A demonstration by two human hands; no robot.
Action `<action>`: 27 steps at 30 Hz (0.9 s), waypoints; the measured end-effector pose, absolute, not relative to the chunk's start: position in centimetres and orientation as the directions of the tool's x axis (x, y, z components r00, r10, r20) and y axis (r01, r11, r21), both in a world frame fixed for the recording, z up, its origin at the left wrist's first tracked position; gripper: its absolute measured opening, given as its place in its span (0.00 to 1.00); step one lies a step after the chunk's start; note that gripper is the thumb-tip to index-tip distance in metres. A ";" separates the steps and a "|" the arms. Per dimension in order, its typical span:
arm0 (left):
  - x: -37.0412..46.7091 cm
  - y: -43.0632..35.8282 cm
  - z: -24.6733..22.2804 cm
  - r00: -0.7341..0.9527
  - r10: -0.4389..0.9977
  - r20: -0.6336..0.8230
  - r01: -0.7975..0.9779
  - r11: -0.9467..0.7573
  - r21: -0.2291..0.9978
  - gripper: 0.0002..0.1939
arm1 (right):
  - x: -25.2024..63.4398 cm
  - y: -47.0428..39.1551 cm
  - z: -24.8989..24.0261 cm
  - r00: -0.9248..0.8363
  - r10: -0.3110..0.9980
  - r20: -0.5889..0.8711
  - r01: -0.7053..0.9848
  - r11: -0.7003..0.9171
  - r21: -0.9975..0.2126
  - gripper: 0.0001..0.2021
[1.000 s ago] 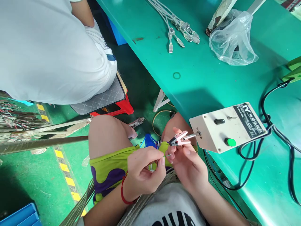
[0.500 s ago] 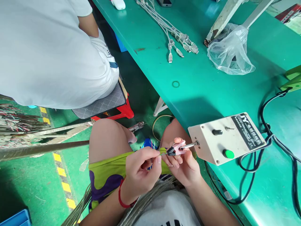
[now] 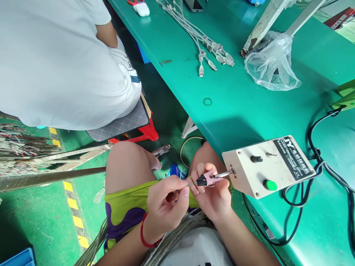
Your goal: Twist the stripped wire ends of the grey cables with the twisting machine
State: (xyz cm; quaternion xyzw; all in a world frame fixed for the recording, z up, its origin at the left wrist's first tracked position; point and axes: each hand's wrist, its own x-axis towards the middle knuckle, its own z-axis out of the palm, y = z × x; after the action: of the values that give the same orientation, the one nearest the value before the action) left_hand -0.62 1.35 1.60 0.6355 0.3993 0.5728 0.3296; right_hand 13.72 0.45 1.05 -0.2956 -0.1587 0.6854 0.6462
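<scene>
My left hand (image 3: 168,201) is closed in a pinch on a thin green wire (image 3: 192,184). The wire runs to the black-tipped jaws of a pink clip (image 3: 210,180), which sits on the metal shaft (image 3: 224,173) of a beige control box (image 3: 267,166). My right hand (image 3: 212,199) is cupped under and around the clip. Its thumb stands away from the clip handles and the fingers lie behind, apart from the thumb. Grey cables (image 3: 180,231) lie across my lap beneath both hands. Where the wire's other end goes is hidden by my left hand.
White USB cables (image 3: 205,44), a plastic bag (image 3: 271,66) and a small ring (image 3: 207,101) lie on the green table (image 3: 177,74). Black cords (image 3: 298,199) loop beside the box. A seated person (image 3: 66,66) is at my left, near a wire pile (image 3: 24,147).
My right thumb and fingers have loosened from the clip handles and spread apart. The clip now closes on the green wire's end. My left hand keeps its pinch, almost unmoved.
</scene>
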 end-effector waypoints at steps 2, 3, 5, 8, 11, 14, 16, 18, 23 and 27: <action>-0.5 1.5 1.6 0.045 0.884 0.465 0.116 -0.467 0.877 0.04 | 13.8 0.3 1.0 0.024 0.977 -0.213 -0.767 -0.119 -0.631 0.21; -0.4 1.6 1.7 0.057 0.883 0.466 0.110 -0.470 0.876 0.05 | 13.9 0.3 0.9 0.033 0.975 -0.220 -0.754 -0.120 -0.645 0.21; -0.2 1.7 1.8 0.075 0.878 0.473 0.100 -0.478 0.872 0.07 | 14.0 0.2 0.8 0.055 0.972 -0.229 -0.737 -0.115 -0.666 0.22; 0.0 1.9 1.9 0.084 0.879 0.469 0.120 -0.476 0.871 0.08 | 14.2 0.2 0.5 0.071 0.970 -0.231 -0.728 -0.107 -0.677 0.22; 0.1 1.9 1.8 0.090 0.883 0.461 0.161 -0.469 0.868 0.07 | 14.5 0.2 0.2 0.052 0.972 -0.230 -0.726 -0.122 -0.677 0.21; 0.1 1.9 1.6 0.101 0.880 0.464 0.170 -0.475 0.864 0.07 | 14.8 0.1 0.0 0.039 0.972 -0.231 -0.729 -0.130 -0.672 0.20; 0.2 1.9 1.5 0.107 0.879 0.464 0.169 -0.476 0.863 0.07 | 14.9 0.1 0.0 0.028 0.974 -0.226 -0.734 -0.133 -0.666 0.20; 0.2 1.9 1.5 0.109 0.880 0.463 0.164 -0.475 0.865 0.08 | 14.9 0.1 0.1 0.013 0.976 -0.219 -0.740 -0.138 -0.658 0.19; 0.3 1.9 1.5 0.109 0.885 0.453 0.126 -0.465 0.876 0.09 | 15.1 0.0 0.2 0.020 0.976 -0.219 -0.723 -0.137 -0.677 0.19; 0.3 1.8 1.3 0.113 0.890 0.441 0.122 -0.453 0.883 0.08 | 15.1 -0.2 0.2 0.005 0.976 -0.217 -0.731 -0.144 -0.667 0.19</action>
State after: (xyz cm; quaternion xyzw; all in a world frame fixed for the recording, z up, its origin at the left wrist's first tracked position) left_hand 0.25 1.77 1.35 0.6569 0.3855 0.5431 0.3535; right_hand 15.14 -0.16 0.16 -0.3304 -0.1856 0.6803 0.6273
